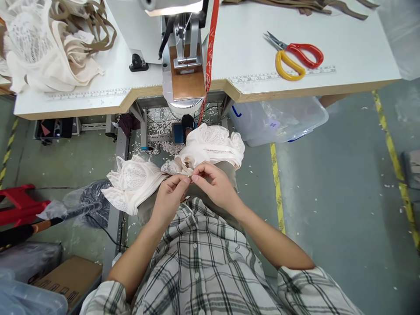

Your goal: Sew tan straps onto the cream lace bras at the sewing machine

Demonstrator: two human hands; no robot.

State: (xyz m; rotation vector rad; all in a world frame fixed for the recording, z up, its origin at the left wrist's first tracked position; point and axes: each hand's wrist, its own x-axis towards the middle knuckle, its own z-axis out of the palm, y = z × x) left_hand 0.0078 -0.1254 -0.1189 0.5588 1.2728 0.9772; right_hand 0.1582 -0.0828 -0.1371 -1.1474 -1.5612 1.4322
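Note:
A cream lace bra (210,142) lies across my lap, with another lace cup portion (133,179) over my left leg. Whether this is one garment or two I cannot tell. My left hand (172,190) is closed in a pinch, thumb against forefinger, on a small edge of the bra. Fingertip to fingertip with it, my right hand (215,183) pinches the same spot. The pinched bit is mostly hidden by the fingers. Just beyond them shows a small brownish piece (188,162) among the cream fabric.
Ahead stands a sewing machine (187,61) in the cut-out of a white table (249,52). Red-and-yellow scissors (297,59), brown straps (295,5) and piled cream bras (42,48) lie on it. A red ribbon (211,48) hangs down. Beneath is a clear plastic bin (278,120).

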